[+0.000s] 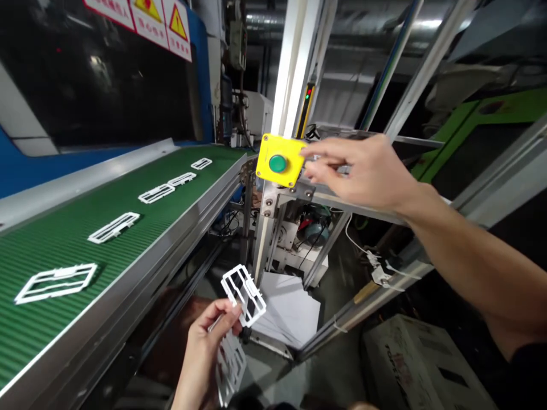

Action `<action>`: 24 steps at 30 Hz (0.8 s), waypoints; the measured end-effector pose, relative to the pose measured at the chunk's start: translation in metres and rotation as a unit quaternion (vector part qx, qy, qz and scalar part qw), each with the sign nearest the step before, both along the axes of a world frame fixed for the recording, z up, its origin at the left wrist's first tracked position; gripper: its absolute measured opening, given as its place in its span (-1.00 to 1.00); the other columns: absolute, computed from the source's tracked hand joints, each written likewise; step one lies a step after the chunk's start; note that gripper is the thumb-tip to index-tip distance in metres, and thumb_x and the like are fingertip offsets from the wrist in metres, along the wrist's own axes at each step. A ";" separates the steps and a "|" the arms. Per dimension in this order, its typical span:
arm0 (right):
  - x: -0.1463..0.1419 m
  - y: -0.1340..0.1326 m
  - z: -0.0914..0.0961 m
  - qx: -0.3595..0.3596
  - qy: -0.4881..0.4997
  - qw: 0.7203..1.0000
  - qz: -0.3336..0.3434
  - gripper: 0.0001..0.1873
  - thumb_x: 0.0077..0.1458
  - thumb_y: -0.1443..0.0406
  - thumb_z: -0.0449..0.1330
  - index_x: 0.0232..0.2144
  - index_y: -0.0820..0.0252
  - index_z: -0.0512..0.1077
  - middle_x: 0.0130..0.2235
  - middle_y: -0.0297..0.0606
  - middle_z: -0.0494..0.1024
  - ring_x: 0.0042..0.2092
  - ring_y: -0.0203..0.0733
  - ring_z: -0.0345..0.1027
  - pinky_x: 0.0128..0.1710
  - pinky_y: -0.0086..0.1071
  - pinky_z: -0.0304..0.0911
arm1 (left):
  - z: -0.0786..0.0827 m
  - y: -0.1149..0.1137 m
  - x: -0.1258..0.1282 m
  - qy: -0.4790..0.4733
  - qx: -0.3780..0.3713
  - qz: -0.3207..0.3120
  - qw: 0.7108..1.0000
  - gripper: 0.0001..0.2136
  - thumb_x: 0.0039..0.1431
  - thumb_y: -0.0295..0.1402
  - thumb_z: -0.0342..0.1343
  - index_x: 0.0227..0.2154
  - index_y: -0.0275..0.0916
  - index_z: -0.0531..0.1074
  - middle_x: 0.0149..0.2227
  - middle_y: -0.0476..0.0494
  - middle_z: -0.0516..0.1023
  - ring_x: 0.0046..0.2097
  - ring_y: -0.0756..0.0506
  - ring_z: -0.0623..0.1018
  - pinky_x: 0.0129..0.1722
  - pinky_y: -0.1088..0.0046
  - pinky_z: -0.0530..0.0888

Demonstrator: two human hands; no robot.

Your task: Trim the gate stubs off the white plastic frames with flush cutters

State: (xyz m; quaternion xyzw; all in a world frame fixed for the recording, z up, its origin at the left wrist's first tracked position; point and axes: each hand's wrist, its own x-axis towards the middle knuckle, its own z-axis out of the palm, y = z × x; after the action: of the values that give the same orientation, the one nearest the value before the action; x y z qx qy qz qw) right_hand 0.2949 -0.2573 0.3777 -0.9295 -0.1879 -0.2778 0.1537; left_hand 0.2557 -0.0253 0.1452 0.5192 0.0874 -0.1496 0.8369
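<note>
Frames [243,296], white plastic: light, thin, brittle; hold by rim. L hand [209,341] pinches them, 6 o'clock. R hand [363,171] loosely open, empty, by button box [280,160].

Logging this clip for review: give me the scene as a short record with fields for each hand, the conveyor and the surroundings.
left hand: grips white plastic frames, one raised, more hanging below
right hand: extended, fingertips beside the yellow button box, not on the green button
conveyor: green belt carrying white frames in a row
below: white sheets, cardboard box
</note>
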 end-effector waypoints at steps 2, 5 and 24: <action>-0.023 0.018 -0.013 -0.019 0.012 1.000 0.017 -0.67 0.17 0.14 0.05 -0.16 0.19 0.48 -0.30 -0.33 0.48 -0.20 -0.24 0.39 -0.28 -0.39 0.30 | 0.000 0.000 -0.002 0.001 -0.011 0.004 1.000 -0.71 -0.15 -0.21 0.32 -0.48 -0.27 0.38 -0.62 0.05 0.36 -0.57 0.04 0.36 -0.54 0.56 0.26; -0.043 0.036 -0.033 -0.069 -0.002 0.997 0.044 -0.70 0.22 0.20 0.00 -0.14 0.11 0.46 -0.37 -0.35 0.48 -0.25 -0.28 0.40 -0.31 -0.44 0.34 | -0.002 0.000 -0.003 0.008 -0.025 -0.002 1.000 -0.74 -0.13 -0.25 0.32 -0.46 -0.27 0.39 -0.58 0.05 0.37 -0.56 0.05 0.36 -0.51 0.56 0.28; -0.034 0.047 -0.181 0.372 0.349 0.849 0.135 -0.59 0.18 0.25 0.07 0.03 0.38 0.32 -0.24 -0.08 0.57 -0.29 -0.22 0.48 -0.34 -0.42 0.42 | 0.002 0.003 -0.003 -0.055 0.021 0.085 0.995 -0.75 -0.03 -0.20 0.25 -0.45 -0.25 0.37 -0.62 0.09 0.32 -0.57 0.09 0.29 -0.55 0.64 0.26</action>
State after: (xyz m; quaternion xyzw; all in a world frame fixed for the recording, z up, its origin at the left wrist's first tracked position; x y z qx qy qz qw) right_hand 0.2611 -0.2107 0.1971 -0.8037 -0.1283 0.0397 0.5797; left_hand 0.2525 -0.0226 0.1469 0.5352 0.0878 -0.0472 0.8388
